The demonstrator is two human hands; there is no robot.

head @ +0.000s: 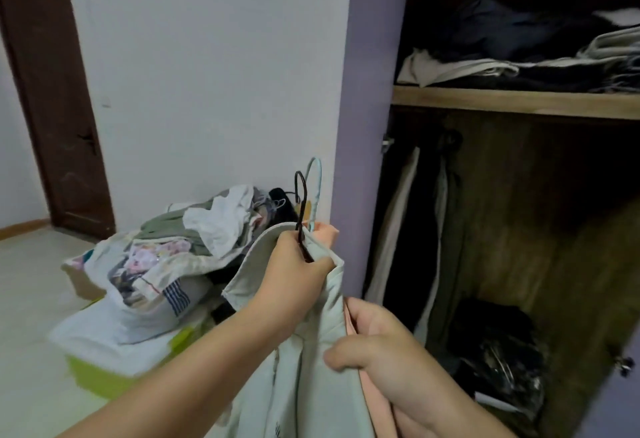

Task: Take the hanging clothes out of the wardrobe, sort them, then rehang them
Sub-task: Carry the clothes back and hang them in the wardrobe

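Two hangers were bunched in your left hand (294, 274), which was curled tight around their necks: a thin black hanger (302, 209) and a pale blue hanger (317, 191), both hooks rising upright just above your knuckles. From them hung a pale mint-green garment (304, 368), its collar folded over your fingers, and behind it a peach-pink garment (375, 399); their long axis ran straight down out of the bottom of the view. Your right hand (377, 351) was lower and nearer to you, thumb and fingers pinching the edge where the green cloth met the pink.

What the next move turned on, as I judge it, was this: the open wardrobe (519, 229) lay to the right of both hands, while the heap of clothes (180, 247) lay to the left and farther off, piled on a lime-green plastic bin (100, 378) against the white wall. Your left hand, carrying the hooks, was the nearer one to the heap.

The green cloth looked matte and soft, falling in loose folds. The black hook seemed to be thin wire, the blue one thicker and smooth. Inside the wardrobe a few dark and cream garments (415, 229) hung at the left end, with folded clothes (519, 66) on the wooden shelf above.
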